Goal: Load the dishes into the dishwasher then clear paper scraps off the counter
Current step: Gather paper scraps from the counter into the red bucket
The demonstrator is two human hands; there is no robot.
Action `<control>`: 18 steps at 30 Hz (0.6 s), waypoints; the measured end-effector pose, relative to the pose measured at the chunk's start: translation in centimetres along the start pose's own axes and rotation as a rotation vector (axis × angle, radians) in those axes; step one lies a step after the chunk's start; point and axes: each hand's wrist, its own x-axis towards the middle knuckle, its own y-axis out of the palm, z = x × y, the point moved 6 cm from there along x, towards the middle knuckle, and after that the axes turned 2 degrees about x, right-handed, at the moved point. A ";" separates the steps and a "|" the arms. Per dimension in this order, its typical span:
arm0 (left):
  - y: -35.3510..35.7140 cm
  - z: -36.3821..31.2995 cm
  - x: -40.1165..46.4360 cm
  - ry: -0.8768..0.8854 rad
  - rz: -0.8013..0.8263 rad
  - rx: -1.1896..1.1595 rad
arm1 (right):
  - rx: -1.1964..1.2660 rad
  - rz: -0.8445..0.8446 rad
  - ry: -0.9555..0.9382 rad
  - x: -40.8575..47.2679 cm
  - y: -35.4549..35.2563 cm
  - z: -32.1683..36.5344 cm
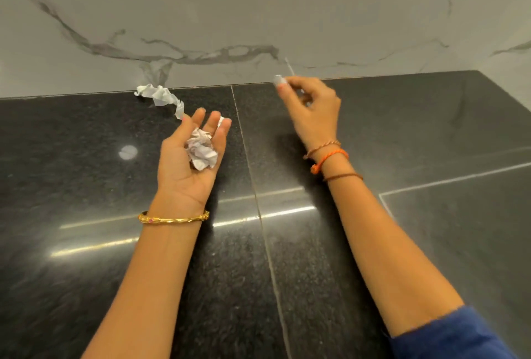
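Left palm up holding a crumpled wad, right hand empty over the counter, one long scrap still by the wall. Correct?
Not quite: the right hand isn't empty; its fingers pinch a small paper scrap, as the head view shows. The rest holds: left hand palm up with the crumpled wad, long scrap by the wall.

No legible text, label, brand, number or sign appears anywhere in the head view. The crumpled paper [201,152] lying in the left hand [188,154] shows faint greyish marks that may be print, but they are too creased and small to read. The twisted paper strip [162,96] on the table [86,172] and the small scrap [279,80] pinched by the right hand [311,108] show no readable characters. The wall [258,14] bears only veining; the bangle [173,218] and wrist threads [327,157] carry no lettering.
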 end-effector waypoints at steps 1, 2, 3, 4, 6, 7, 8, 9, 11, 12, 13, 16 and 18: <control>0.0 0.0 0.0 -0.003 -0.011 -0.021 | 0.094 0.031 -0.001 -1.4 0.8 1.6; 0.0 -0.1 -0.1 -0.013 -0.012 -0.023 | 0.160 0.096 -0.014 -2.7 1.8 3.2; 0.0 -0.1 -0.3 -0.032 0.000 -0.009 | 0.172 0.160 -0.067 -4.0 2.6 4.7; 0.0 -0.3 -0.4 -0.055 0.015 0.015 | 0.127 0.200 -0.159 -5.0 3.3 6.0; -0.3 -0.6 -0.7 -0.088 0.025 0.062 | 0.006 0.222 -0.337 -6.4 4.2 7.2; -0.4 -1.0 -0.8 -0.092 0.024 0.060 | 0.001 0.215 -0.347 -6.5 4.5 7.2; -0.6 -1.3 -0.8 -0.096 0.024 0.036 | 0.035 0.201 -0.298 -6.4 4.5 6.9; -0.8 -1.6 -0.9 -0.098 0.016 0.004 | 0.097 0.188 -0.202 -6.2 4.5 6.4; -1.2 -2.2 -0.8 -0.101 -0.011 -0.043 | 0.159 0.205 -0.006 -5.5 4.6 5.0; -1.5 -2.7 -0.7 -0.093 -0.028 -0.052 | 0.099 0.253 0.045 -5.3 5.1 4.4; -1.7 -3.0 -0.6 -0.077 -0.048 -0.053 | 0.010 0.329 0.054 -5.3 5.6 4.0; -2.3 -3.8 -0.5 -0.021 -0.090 -0.053 | -0.291 0.586 -0.043 -5.7 8.1 3.1; -2.4 -4.1 -0.5 -0.003 -0.088 -0.089 | -0.358 0.613 -0.046 -5.9 8.7 3.1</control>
